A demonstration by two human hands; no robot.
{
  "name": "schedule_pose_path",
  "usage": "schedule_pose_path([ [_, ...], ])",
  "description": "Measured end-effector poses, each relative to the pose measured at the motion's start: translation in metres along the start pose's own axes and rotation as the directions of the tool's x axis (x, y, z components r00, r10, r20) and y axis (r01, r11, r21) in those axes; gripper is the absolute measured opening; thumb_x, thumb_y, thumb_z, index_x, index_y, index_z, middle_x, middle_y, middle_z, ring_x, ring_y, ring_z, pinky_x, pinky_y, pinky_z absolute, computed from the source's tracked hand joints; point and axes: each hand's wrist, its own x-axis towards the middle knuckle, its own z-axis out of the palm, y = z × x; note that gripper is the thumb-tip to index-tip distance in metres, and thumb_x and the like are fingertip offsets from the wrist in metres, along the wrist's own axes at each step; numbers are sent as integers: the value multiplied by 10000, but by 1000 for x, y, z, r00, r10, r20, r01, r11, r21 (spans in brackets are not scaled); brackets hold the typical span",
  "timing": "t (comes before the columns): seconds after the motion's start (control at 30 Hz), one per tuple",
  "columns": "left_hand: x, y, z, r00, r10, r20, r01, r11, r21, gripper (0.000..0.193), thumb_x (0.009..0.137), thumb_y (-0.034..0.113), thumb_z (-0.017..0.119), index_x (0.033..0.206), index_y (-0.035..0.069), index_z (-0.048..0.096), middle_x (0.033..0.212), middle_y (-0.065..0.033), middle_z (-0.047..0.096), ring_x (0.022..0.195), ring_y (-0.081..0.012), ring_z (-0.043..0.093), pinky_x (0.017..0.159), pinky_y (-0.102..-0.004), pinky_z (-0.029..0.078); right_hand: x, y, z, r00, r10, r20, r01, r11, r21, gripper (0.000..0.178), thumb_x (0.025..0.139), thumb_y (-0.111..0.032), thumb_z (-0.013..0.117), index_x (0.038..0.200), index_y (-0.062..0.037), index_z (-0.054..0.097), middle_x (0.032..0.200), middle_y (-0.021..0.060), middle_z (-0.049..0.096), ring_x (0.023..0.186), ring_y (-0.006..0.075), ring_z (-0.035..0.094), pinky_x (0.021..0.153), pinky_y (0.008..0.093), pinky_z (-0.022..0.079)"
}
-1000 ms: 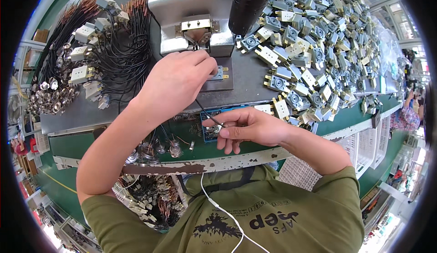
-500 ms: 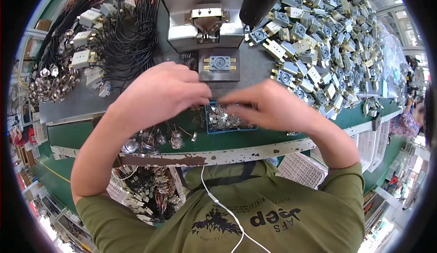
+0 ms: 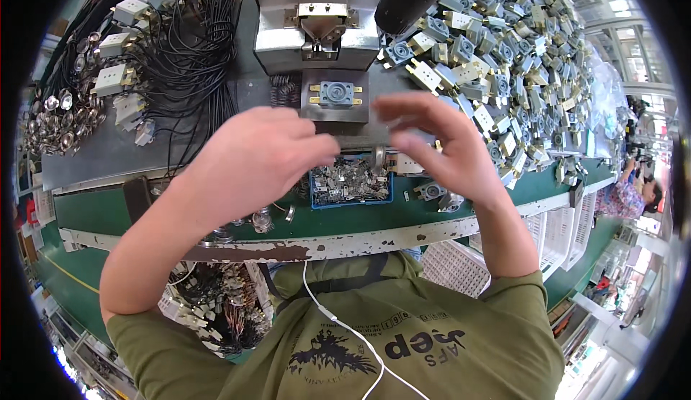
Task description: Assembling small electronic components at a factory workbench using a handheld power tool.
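Observation:
My left hand (image 3: pixel 263 144) hovers over the near side of the bench, its fingers drawn together. Whatever may be between its fingertips is hidden. On the other side, my right hand (image 3: pixel 446 144) is open and holds nothing I can see, with thumb and fingers apart. Between and beyond the hands, a grey square housing (image 3: pixel 336 93) with brass side terminals lies face up on a metal block (image 3: pixel 338 115). Small silvery metal pieces (image 3: pixel 353 179) fill a shallow blue tray (image 3: pixel 350 203) below my fingertips.
A metal press (image 3: pixel 320 40) stands behind the block, beside a thick black tube (image 3: pixel 414 0). Grey housings (image 3: pixel 497 61) are heaped at right. Black cables (image 3: pixel 194 54), round metal cups (image 3: pixel 65 123) and coil springs (image 3: pixel 284 90) lie at left. The chipped bench edge (image 3: pixel 345 247) runs before me.
My right hand has moved right and away from the tray, and its fingers have spread. My left hand stays near the tray. The whole view has shifted slightly.

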Motion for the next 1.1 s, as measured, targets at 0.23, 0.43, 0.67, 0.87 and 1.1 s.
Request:
schedule_pose_path([
  [0.23, -9, 4, 10, 996, 3, 91, -14, 994, 113, 126, 854, 172, 693, 977, 150, 702, 813, -10, 596, 841, -202, 627, 775, -355, 492, 45, 16, 30, 970, -244, -5, 200, 806, -557, 186, 893, -72, 742, 1074, -90, 705, 980, 87, 699, 859, 281, 683, 746, 381, 550],
  [0.43, -10, 2, 15, 995, -9, 95, -2, 993, 115, 132, 852, 173, 697, 980, 147, 705, 833, -5, 616, 862, -196, 639, 795, -353, 497, 50, 18, 38, 958, -286, -2, 223, 750, -623, 163, 853, -132, 790, 991, -87, 716, 953, 73, 694, 847, 297, 669, 723, 400, 538],
  [0.67, -10, 2, 13, 995, 10, 104, -21, 994, 108, 103, 833, 139, 645, 934, 116, 651, 839, -27, 630, 895, -219, 674, 807, -371, 525, 57, 11, 38, 994, -83, -74, 18, 782, -623, 158, 891, -159, 719, 1016, -74, 765, 883, 88, 713, 712, 288, 671, 657, 383, 530],
  [0.87, -8, 2, 12, 995, 16, 101, -27, 994, 106, 97, 835, 140, 647, 927, 112, 649, 837, -29, 630, 900, -219, 677, 806, -369, 530, 56, 9, 36, 995, -74, -64, 17, 776, -631, 150, 882, -152, 723, 1005, -83, 777, 868, 88, 715, 691, 282, 669, 644, 385, 527],
  [1.1, -8, 4, 12, 993, 8, 120, -22, 993, 118, 96, 841, 139, 644, 932, 112, 652, 846, -29, 633, 905, -217, 677, 810, -367, 530, 55, 8, 37, 994, -95, -48, 41, 760, -649, 171, 880, -147, 723, 1030, -92, 784, 870, 91, 710, 690, 281, 668, 635, 375, 527],
])
